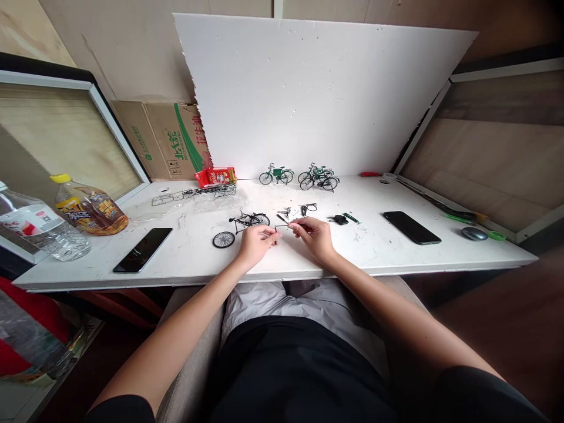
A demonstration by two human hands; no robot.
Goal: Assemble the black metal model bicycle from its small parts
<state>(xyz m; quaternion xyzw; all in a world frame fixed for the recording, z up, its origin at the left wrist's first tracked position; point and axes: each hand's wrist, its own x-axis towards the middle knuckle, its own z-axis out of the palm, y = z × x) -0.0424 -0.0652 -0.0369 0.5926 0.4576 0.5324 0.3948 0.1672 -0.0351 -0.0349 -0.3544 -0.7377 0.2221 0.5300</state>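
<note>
Head view: left hand (255, 244) and right hand (314, 235) meet near table (396, 258) front edge, centre, fingers pinched on small thin dark part (284, 222); part too small to identify. Unfinished black model bicycle (249, 221) just beyond left hand, loose wheel (224, 239) to its left. Finished green model bicycle (276, 174) far centre. Black phone (142, 249) at left.

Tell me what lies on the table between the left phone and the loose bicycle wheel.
Head view: nothing. Between the left phone and the loose wheel shows only bare white table.
</note>
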